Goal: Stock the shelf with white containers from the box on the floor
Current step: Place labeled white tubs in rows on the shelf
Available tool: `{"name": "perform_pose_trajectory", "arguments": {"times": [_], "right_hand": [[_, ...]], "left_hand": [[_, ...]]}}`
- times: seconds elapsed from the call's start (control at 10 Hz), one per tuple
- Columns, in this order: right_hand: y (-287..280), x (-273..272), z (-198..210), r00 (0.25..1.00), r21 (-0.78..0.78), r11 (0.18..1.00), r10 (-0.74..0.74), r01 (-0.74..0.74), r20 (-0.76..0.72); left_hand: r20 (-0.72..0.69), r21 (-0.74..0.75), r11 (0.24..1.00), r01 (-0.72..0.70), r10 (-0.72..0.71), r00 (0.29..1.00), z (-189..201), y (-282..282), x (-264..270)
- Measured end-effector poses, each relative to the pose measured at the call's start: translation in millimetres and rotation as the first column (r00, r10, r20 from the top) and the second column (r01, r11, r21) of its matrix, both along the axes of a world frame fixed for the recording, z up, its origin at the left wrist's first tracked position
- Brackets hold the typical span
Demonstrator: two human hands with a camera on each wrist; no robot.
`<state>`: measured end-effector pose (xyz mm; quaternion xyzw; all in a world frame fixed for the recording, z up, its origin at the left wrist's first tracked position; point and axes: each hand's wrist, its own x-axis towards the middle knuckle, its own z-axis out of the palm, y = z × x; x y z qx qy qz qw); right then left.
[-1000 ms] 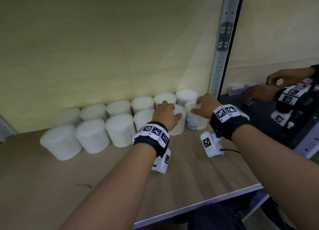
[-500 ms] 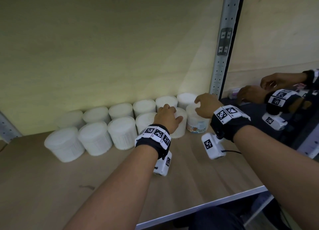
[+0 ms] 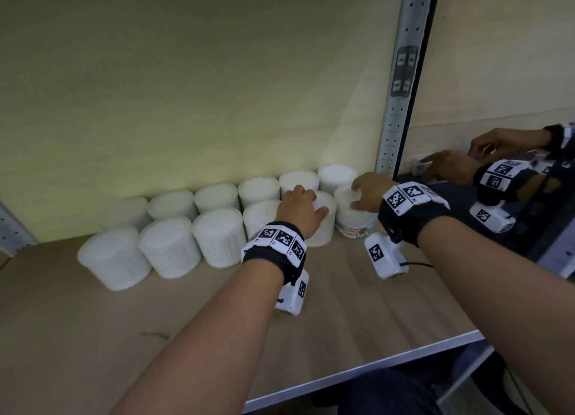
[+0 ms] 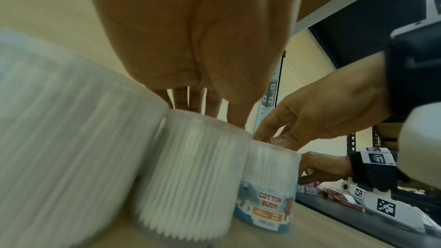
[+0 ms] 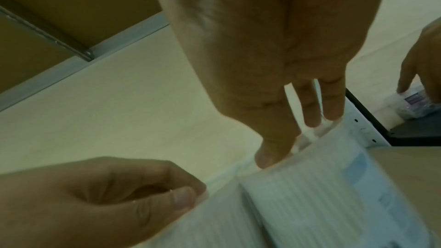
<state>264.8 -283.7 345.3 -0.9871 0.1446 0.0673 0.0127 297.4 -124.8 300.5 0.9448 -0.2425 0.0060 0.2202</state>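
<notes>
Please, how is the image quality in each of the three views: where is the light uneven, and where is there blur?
Head view: sharp, with a bright patch on the back wall behind the containers, darker toward the edges, and the upright post looks bowed. Left wrist view: near containers are smeared, yet the labelled tub under the right hand stays readable. Right wrist view: dim, greenish, soft; the tubs below the left hand are blurred.

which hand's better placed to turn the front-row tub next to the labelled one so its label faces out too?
Left. The left hand already rests on top of that tub, thumb on its side. The right hand grips the labelled tub beside it and would have to cross over.
</notes>
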Motion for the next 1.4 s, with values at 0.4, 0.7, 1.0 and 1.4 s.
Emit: {"name": "perform_pose_trajectory", "arguments": {"times": [0.4,0.7,1.0,1.4], "right_hand": [[-6.6,-14.0,10.1,0.988,0.153,0.977,0.141,-0.149,0.061],[-9.9,-17.0,6.9,0.987,0.169,0.973,0.152,-0.159,0.055],[-13.4,-16.3,3.0,0.983,0.162,0.971,0.166,-0.178,0.082],[-17.3,-12.1,2.2,0.992,0.15,0.982,0.109,-0.117,0.061]], "left_hand": [[0.006,0.0,1.0,0.006,-0.006,1.0,-0.2,0.6,-1.1],[-0.001,0.039,0.999,0.01,-0.01,1.0,4.4,-0.3,-1.0],[-0.146,0.1,0.983,0.154,-0.139,0.98,25.0,6.4,3.7],[0.068,0.032,0.999,0.035,-0.037,0.997,20.9,3.3,1.7]]}}
